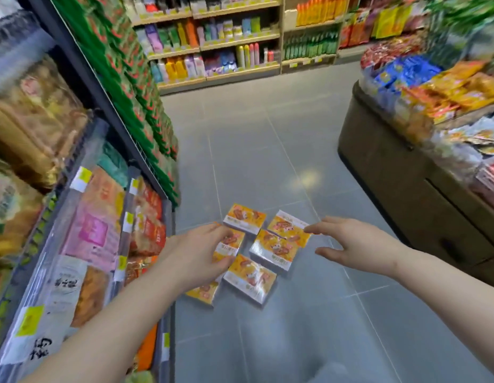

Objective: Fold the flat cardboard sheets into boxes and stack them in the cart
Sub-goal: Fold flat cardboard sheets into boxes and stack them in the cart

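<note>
Several small yellow-and-orange printed boxes (273, 251) lie in a loose cluster on the grey tiled floor in the aisle. My left hand (196, 254) reaches out over the left side of the cluster with its fingers slightly bent, and it hides part of one box. My right hand (353, 244) hovers at the right of the cluster, fingers spread and pointing left, its fingertips near the far right box (288, 226). Neither hand holds anything. No flat cardboard sheet and no cart can be seen.
A shelf unit (102, 217) full of packaged snacks runs along the left. A low brown display bin (406, 172) heaped with snack packets stands at the right. Shelves of bottles (226, 42) line the far wall. Grey floor tiles (254, 134) stretch between them.
</note>
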Tool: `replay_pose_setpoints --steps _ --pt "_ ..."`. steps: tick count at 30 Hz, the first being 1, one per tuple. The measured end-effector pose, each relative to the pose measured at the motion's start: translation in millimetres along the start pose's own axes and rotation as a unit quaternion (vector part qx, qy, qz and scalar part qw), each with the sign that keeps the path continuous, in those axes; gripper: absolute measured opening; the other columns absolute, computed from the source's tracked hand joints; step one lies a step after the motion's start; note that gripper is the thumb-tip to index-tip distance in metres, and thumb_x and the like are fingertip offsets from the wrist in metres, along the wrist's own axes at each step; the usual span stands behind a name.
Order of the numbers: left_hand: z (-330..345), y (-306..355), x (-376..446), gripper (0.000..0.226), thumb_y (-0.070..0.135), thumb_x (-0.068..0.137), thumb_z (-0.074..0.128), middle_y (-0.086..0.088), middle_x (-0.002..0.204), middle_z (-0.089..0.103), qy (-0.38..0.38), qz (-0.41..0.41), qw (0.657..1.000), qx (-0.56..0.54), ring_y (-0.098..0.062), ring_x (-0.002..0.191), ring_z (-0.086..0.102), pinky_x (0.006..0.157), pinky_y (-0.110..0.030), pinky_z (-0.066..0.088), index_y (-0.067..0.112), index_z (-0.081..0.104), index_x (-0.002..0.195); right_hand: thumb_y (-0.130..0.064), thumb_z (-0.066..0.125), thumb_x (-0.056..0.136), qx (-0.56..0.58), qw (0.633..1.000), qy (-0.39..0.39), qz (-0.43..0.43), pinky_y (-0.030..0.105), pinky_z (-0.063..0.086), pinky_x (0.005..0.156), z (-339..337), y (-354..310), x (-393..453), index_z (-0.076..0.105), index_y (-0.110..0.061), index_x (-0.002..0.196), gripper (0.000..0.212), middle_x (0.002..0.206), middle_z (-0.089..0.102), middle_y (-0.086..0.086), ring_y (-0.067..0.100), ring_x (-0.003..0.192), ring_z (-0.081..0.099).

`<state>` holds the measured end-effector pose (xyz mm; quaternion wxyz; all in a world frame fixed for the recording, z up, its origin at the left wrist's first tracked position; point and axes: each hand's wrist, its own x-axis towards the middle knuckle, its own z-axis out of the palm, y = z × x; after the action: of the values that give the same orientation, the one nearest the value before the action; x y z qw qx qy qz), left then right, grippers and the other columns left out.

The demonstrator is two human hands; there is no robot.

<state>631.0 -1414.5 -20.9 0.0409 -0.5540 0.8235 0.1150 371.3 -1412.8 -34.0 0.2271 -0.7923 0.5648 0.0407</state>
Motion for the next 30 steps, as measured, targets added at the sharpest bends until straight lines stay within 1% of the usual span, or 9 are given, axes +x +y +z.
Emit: replay_pose_setpoints --steps 5,9,13,16,19,22,24,27,30 --pt "10.3 9.4 82.0 0.044 0.043 0.090 0.043 0.014 0.133 0.043 -0.024 0.014 1.000 0.000 -0.009 0.125 0.041 0.086 -0.028 0.040 0.034 0.035 0.132 -0.037 0.047 0.091 0.006 0.999 -0.013 0.031 0.030 0.043 0.092 -8.8 69.3 43.7 0.038 -0.037 0.133 0.043 0.129 0.048 -0.011 0.012 0.118 0.049" --pt "22.5 24.7 153.8 0.042 0.041 0.090 0.044 0.012 0.129 0.045 -0.033 0.002 0.999 0.007 -0.009 0.122 0.042 0.083 -0.026 0.039 0.031 0.038 0.130 -0.036 0.046 0.092 0.000 0.998 -0.043 0.036 0.032 0.043 0.095 -19.7 132.9 91.2 0.039 -0.035 0.133 0.042 0.131 0.047 -0.009 0.013 0.120 0.048" --pt "26.8 44.6 232.4 0.042 0.039 0.090 0.043 0.012 0.130 0.045 -0.044 -0.012 0.999 0.003 -0.010 0.123 0.040 0.084 -0.023 0.036 0.029 0.038 0.131 -0.036 0.044 0.093 -0.006 0.997 -0.079 0.028 0.028 0.042 0.091 -40.7 201.4 142.8 0.037 -0.034 0.135 0.042 0.133 0.046 -0.007 0.013 0.121 0.046" --pt "31.1 58.7 288.9 0.040 0.037 0.091 0.043 0.011 0.132 0.044 -0.055 -0.040 0.997 -0.025 -0.011 0.124 0.039 0.088 -0.024 0.035 0.028 0.039 0.130 -0.036 0.044 0.093 -0.009 0.993 -0.112 0.023 0.028 0.041 0.091 -55.9 254.3 181.0 0.037 -0.033 0.135 0.042 0.133 0.046 -0.006 0.014 0.123 0.045" --pt "36.6 65.8 325.1 0.041 0.036 0.092 0.042 0.011 0.133 0.043 -0.073 -0.059 0.995 -0.032 -0.010 0.125 0.038 0.086 -0.023 0.034 0.028 0.038 0.132 -0.035 0.044 0.093 -0.008 0.989 -0.143 0.023 0.029 0.041 0.094 -58.9 290.8 211.4 0.036 -0.032 0.136 0.043 0.136 0.044 -0.007 0.015 0.123 0.046" --pt "48.2 63.9 356.0 0.041 0.036 0.092 0.043 0.010 0.134 0.044 -0.087 -0.076 0.992 -0.041 -0.011 0.125 0.038 0.087 -0.023 0.035 0.028 0.038 0.132 -0.033 0.044 0.094 0.000 0.984 -0.175 0.028 0.030 0.041 0.094 -51.6 314.7 237.5 0.035 -0.032 0.136 0.043 0.135 0.043 -0.006 0.016 0.119 0.048" --pt "60.1 57.6 375.8 0.042 0.035 0.092 0.044 0.008 0.135 0.043 -0.109 -0.087 0.989 -0.045 -0.013 0.126 0.038 0.088 -0.024 0.035 0.026 0.038 0.132 -0.033 0.043 0.094 0.006 0.981 -0.189 0.032 0.030 0.040 0.093 -42.1 325.4 253.6 0.034 -0.032 0.136 0.043 0.135 0.043 -0.006 0.015 0.120 0.047" --pt "91.6 43.3 406.9 0.043 0.032 0.091 0.047 0.004 0.136 0.044 -0.139 -0.111 0.981 -0.084 -0.017 0.126 0.038 0.092 -0.027 0.036 0.023 0.040 0.132 -0.032 0.042 0.094 0.021 0.978 -0.202 0.047 0.030 0.040 0.094 -21.0 340.2 277.9 0.032 -0.032 0.137 0.044 0.137 0.042 -0.006 0.015 0.122 0.045" --pt "135.6 26.0 435.2 0.042 0.028 0.090 0.050 0.000 0.134 0.047 -0.156 -0.121 0.974 -0.112 -0.019 0.126 0.039 0.096 -0.028 0.034 0.019 0.043 0.131 -0.032 0.043 0.094 0.051 0.975 -0.205 0.069 0.033 0.041 0.099 12.1 354.0 302.8 0.034 -0.032 0.137 0.044 0.136 0.044 -0.005 0.016 0.123 0.045"
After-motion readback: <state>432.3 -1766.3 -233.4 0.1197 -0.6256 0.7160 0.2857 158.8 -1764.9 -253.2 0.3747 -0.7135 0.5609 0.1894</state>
